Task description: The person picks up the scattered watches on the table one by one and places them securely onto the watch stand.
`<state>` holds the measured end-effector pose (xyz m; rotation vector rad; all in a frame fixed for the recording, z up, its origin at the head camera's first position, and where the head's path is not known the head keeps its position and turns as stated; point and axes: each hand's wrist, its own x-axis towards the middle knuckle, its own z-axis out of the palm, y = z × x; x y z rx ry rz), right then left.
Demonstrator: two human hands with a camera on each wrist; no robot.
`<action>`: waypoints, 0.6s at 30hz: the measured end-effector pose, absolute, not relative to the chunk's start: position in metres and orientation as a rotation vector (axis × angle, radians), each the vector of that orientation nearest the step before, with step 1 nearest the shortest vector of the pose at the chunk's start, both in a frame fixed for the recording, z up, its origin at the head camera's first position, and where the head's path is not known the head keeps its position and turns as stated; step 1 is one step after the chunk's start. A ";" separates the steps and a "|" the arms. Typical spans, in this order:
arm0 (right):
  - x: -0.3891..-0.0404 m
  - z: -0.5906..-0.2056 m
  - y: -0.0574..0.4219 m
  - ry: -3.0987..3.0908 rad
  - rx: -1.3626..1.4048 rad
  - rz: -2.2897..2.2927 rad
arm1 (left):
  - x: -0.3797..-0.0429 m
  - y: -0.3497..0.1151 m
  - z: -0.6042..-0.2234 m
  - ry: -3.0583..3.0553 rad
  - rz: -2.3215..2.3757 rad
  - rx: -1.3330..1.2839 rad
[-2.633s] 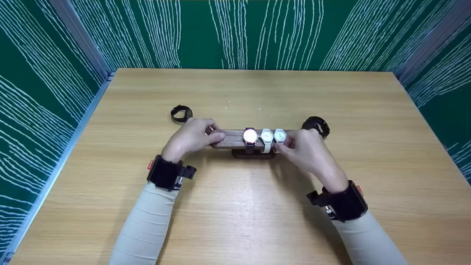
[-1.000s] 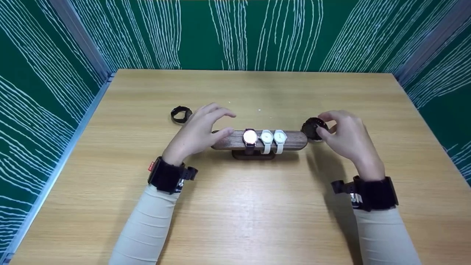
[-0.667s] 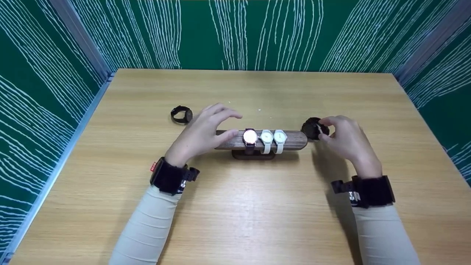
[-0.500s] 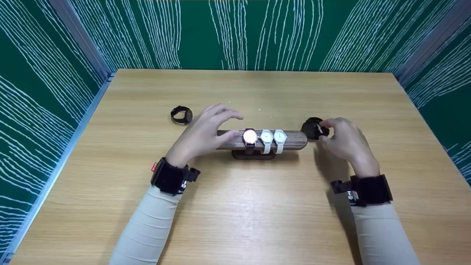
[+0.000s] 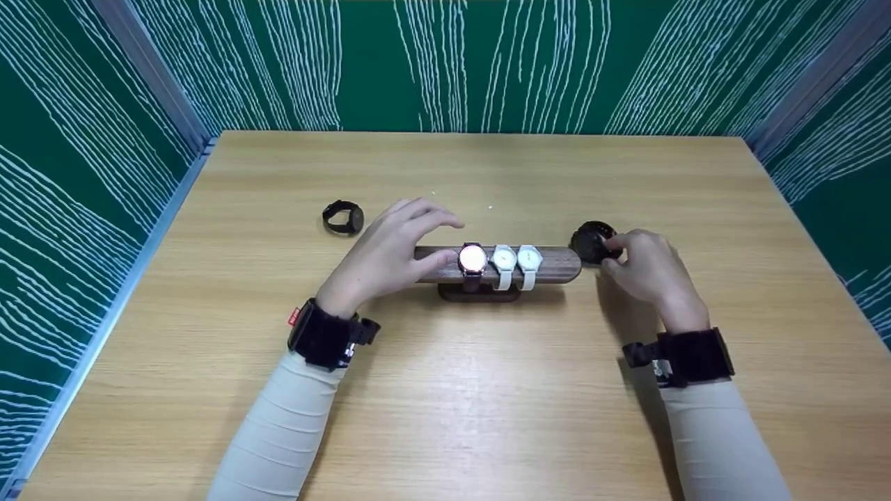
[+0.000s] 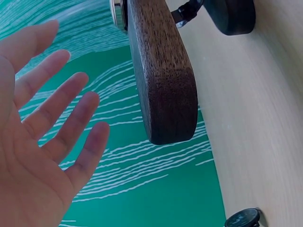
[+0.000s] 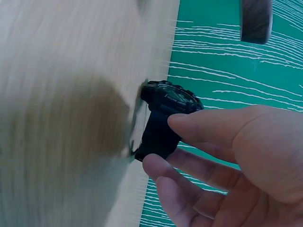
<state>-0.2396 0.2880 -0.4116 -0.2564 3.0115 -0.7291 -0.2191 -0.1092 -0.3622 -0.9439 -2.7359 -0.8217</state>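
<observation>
A dark wooden watch stand (image 5: 445,255) carries three watches in the head view: a dark-strapped watch (image 5: 472,258) with a bright, glaring dial, and two white watches (image 5: 504,258). My left hand (image 5: 390,254) hovers over the stand's left part, fingers spread and holding nothing; in the left wrist view its palm is beside the bar's rounded end (image 6: 165,94). To the right of the stand, my right hand (image 5: 651,271) pinches the strap of a chunky black watch (image 5: 592,242). The right wrist view puts thumb and fingers on either side of that black strap (image 7: 161,135).
Another black watch (image 5: 343,217) lies on its side on the wooden table (image 5: 445,417), behind and left of the stand. Small white specks dot the tabletop behind the stand. Green walls (image 5: 376,62) with white lines enclose the table's back and sides.
My right hand has left the rightmost white watch on the stand and moved right onto the black watch. My left hand has let go of the stand's left end and lifted slightly rightward.
</observation>
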 end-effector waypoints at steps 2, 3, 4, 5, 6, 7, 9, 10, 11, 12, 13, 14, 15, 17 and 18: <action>-0.240 -0.413 0.288 3.014 -0.262 -0.739 | -0.219 -0.109 -0.362 -2.742 -0.814 -0.940; -0.240 -0.414 0.289 3.017 -0.269 -0.741 | -0.219 -0.109 -0.362 -2.743 -0.813 -0.939; -0.240 -0.414 0.289 3.021 -0.274 -0.745 | -0.219 -0.109 -0.362 -2.743 -0.813 -0.940; -0.240 -0.415 0.289 3.026 -0.281 -0.750 | -0.219 -0.109 -0.363 -2.743 -0.810 -0.940; -0.240 -0.415 0.289 3.033 -0.291 -0.754 | -0.219 -0.109 -0.363 -2.742 -0.809 -0.941; -0.240 -0.416 0.289 3.038 -0.297 -0.760 | -0.219 -0.110 -0.363 -2.739 -0.810 -0.943; -0.240 -0.417 0.289 3.062 -0.322 -0.761 | -0.219 -0.110 -0.363 -2.727 -0.810 -0.953; -0.241 -0.417 0.289 3.073 -0.330 -0.764 | -0.219 -0.110 -0.363 -2.720 -0.813 -0.960; -0.241 -0.418 0.289 3.085 -0.341 -0.768 | -0.220 -0.110 -0.363 -2.712 -0.812 -0.965; -0.241 -0.418 0.289 3.095 -0.345 -0.775 | -0.220 -0.110 -0.364 -2.706 -0.815 -0.969; -0.241 -0.418 0.289 3.103 -0.348 -0.782 | -0.220 -0.110 -0.364 -2.700 -0.816 -0.972; -0.241 -0.418 0.289 3.114 -0.352 -0.785 | -0.220 -0.110 -0.364 -2.694 -0.816 -0.977; -0.241 -0.418 0.289 3.117 -0.349 -0.793 | -0.220 -0.110 -0.364 -2.691 -0.817 -0.977; -0.241 -0.418 0.289 3.119 -0.334 -0.811 | -0.220 -0.111 -0.364 -2.687 -0.817 -0.976; -0.241 -0.417 0.289 3.115 -0.324 -0.824 | -0.220 -0.111 -0.363 -2.688 -0.819 -0.974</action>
